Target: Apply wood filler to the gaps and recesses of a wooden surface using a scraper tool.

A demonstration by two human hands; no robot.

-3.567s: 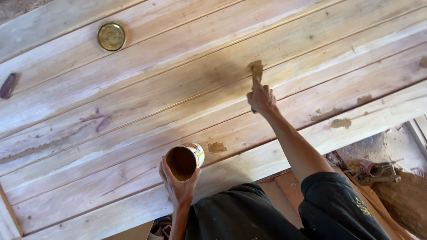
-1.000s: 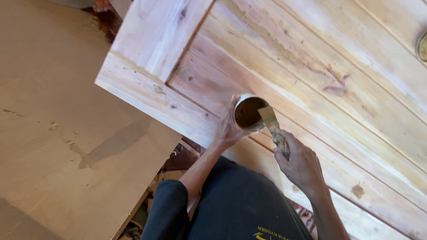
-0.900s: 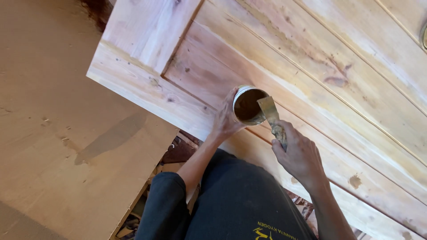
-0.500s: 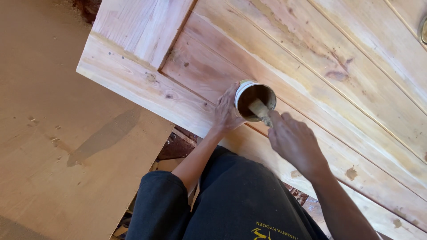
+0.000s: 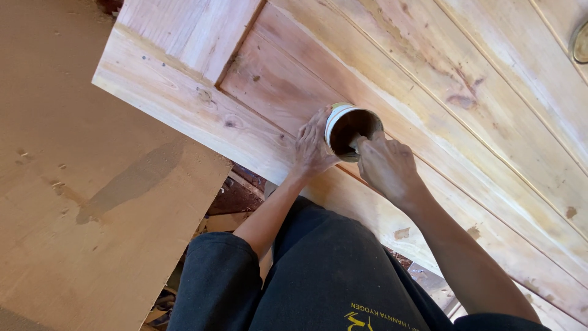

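head | your left hand [image 5: 313,146] grips the can [image 5: 351,127] on the wooden door [image 5: 184,110], near its front edge | your right hand [image 5: 386,167] is closed, fingers dipped into the can; what they hold is hidden

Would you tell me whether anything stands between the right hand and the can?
Nothing visible does. The right hand is at the open mouth of the can, reaching into it, while the left hand holds the can's side above the wooden panel.
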